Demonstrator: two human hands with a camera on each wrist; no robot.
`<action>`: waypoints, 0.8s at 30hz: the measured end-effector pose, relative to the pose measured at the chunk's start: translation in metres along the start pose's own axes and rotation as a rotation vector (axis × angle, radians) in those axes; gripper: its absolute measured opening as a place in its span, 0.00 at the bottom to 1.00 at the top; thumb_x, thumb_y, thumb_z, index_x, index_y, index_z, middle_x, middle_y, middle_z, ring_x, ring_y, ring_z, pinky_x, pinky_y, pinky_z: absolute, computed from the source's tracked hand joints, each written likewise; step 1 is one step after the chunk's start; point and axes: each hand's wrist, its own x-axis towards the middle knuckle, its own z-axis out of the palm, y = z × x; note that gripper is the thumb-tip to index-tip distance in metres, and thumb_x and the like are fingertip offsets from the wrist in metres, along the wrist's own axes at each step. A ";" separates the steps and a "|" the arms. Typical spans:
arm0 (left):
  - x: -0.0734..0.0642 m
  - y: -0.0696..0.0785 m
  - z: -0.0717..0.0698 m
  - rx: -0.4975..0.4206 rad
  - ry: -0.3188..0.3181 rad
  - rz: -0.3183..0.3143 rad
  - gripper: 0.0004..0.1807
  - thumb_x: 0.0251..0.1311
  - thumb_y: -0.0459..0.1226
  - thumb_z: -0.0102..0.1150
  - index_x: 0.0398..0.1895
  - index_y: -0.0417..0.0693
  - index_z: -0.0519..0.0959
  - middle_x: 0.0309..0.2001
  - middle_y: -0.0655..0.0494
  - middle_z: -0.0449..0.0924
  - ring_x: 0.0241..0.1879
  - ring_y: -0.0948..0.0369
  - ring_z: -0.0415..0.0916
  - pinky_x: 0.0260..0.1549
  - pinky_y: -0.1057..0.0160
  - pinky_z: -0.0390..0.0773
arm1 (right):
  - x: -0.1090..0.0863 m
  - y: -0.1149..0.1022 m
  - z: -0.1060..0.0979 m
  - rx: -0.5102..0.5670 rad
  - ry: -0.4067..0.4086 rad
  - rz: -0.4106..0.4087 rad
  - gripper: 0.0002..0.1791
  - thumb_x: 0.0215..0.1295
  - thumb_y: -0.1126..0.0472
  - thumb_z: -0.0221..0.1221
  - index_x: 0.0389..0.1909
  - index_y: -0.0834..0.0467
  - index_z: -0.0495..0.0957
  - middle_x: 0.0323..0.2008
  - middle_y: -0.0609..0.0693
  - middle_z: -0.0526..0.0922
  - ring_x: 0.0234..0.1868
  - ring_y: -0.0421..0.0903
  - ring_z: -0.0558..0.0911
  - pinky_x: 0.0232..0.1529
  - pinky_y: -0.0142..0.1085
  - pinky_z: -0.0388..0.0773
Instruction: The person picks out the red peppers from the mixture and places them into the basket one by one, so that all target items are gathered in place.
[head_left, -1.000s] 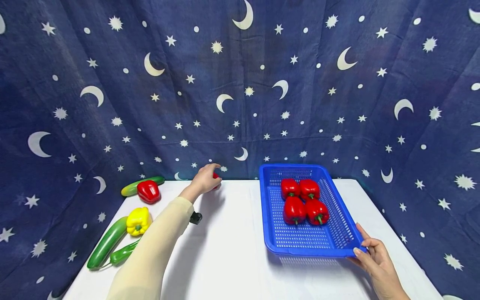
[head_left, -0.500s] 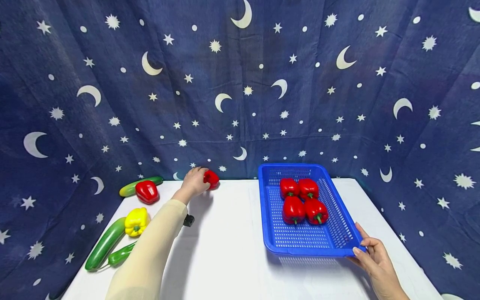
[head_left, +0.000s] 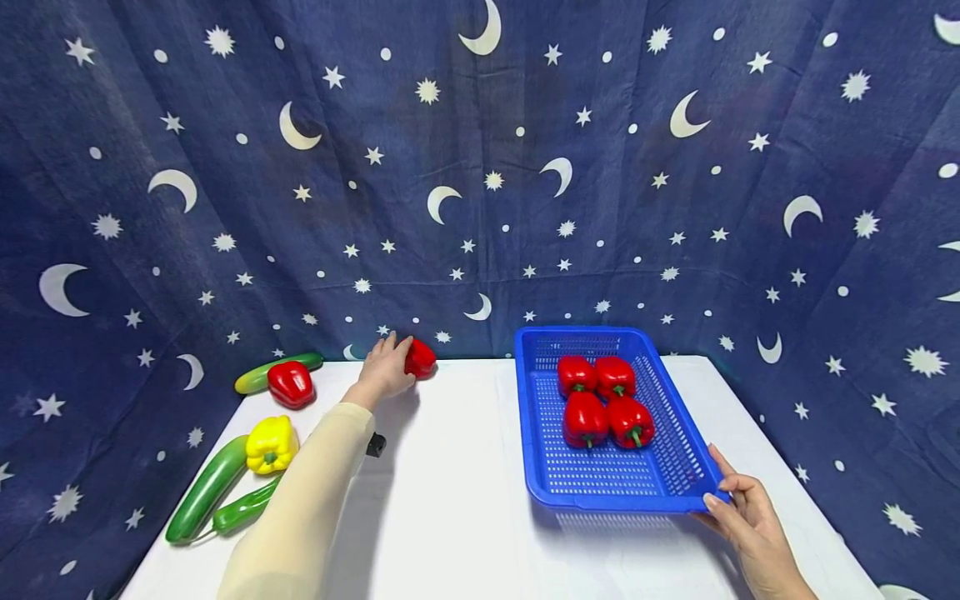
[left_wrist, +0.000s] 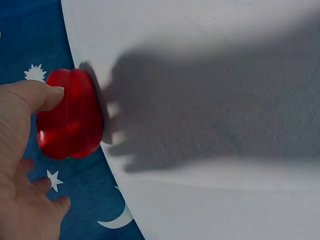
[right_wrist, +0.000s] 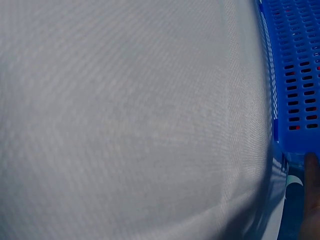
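In the head view, my left hand (head_left: 386,368) is at the back edge of the table, just left of a red bell pepper (head_left: 421,359). The left wrist view shows its thumb (left_wrist: 49,95) overlapping the pepper (left_wrist: 75,117), while the other fingers (left_wrist: 42,187) are spread and loosely bent below, not wrapped round it. My right hand (head_left: 753,525) grips the near right corner of a blue plastic basket (head_left: 622,502), thumb on the rim and fingers at the side. Several red bell peppers (head_left: 585,419) lie inside the basket.
On the left of the white table (head_left: 457,483) lie a yellow-green cucumber-like vegetable (head_left: 255,380), another red bell pepper (head_left: 291,384), a yellow bell pepper (head_left: 271,445), a long green cucumber (head_left: 206,490) and a green chili pepper (head_left: 243,508). A blue star-and-moon curtain (head_left: 480,242) hangs behind.
My left hand has slid left off the top of the red bell pepper at the back edge, uncovering it; that pepper stays about where it was. My right hand keeps its grip on the basket.
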 end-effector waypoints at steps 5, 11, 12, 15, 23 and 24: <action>-0.001 0.004 0.003 -0.048 -0.060 -0.003 0.46 0.61 0.37 0.62 0.81 0.41 0.53 0.80 0.32 0.37 0.76 0.32 0.44 0.69 0.33 0.59 | 0.000 0.002 0.000 0.005 -0.001 -0.002 0.11 0.77 0.73 0.48 0.51 0.57 0.61 0.80 0.45 0.54 0.64 0.30 0.71 0.50 0.32 0.82; -0.004 0.006 0.006 -0.087 -0.111 -0.010 0.48 0.61 0.37 0.63 0.82 0.42 0.50 0.80 0.33 0.35 0.75 0.32 0.48 0.67 0.35 0.62 | 0.000 0.002 -0.001 -0.004 -0.006 -0.007 0.10 0.77 0.73 0.48 0.50 0.57 0.61 0.80 0.45 0.54 0.64 0.29 0.71 0.50 0.32 0.82; -0.004 0.006 0.007 -0.085 -0.106 -0.013 0.48 0.62 0.37 0.63 0.82 0.43 0.51 0.80 0.33 0.36 0.74 0.32 0.50 0.67 0.35 0.63 | 0.000 0.002 -0.002 -0.005 -0.009 -0.010 0.10 0.77 0.73 0.48 0.50 0.57 0.61 0.80 0.46 0.54 0.65 0.30 0.71 0.50 0.32 0.82; -0.003 0.007 0.006 -0.061 -0.077 -0.020 0.47 0.62 0.37 0.64 0.82 0.46 0.52 0.79 0.34 0.43 0.72 0.33 0.56 0.64 0.36 0.67 | 0.000 0.002 -0.002 -0.007 -0.020 -0.018 0.10 0.77 0.74 0.47 0.51 0.58 0.61 0.80 0.46 0.53 0.65 0.30 0.70 0.50 0.32 0.82; 0.004 0.003 0.011 0.029 -0.032 -0.063 0.44 0.61 0.36 0.65 0.81 0.52 0.59 0.73 0.34 0.54 0.67 0.36 0.61 0.56 0.37 0.75 | -0.001 0.002 -0.001 0.002 -0.019 -0.037 0.11 0.77 0.75 0.47 0.51 0.58 0.61 0.79 0.45 0.55 0.66 0.31 0.70 0.50 0.32 0.82; 0.004 0.003 0.010 0.037 -0.028 -0.065 0.43 0.61 0.35 0.65 0.80 0.51 0.60 0.73 0.34 0.54 0.67 0.36 0.61 0.56 0.37 0.75 | -0.001 0.002 -0.001 0.000 -0.020 -0.041 0.11 0.77 0.75 0.47 0.51 0.58 0.61 0.79 0.45 0.55 0.66 0.31 0.70 0.50 0.32 0.82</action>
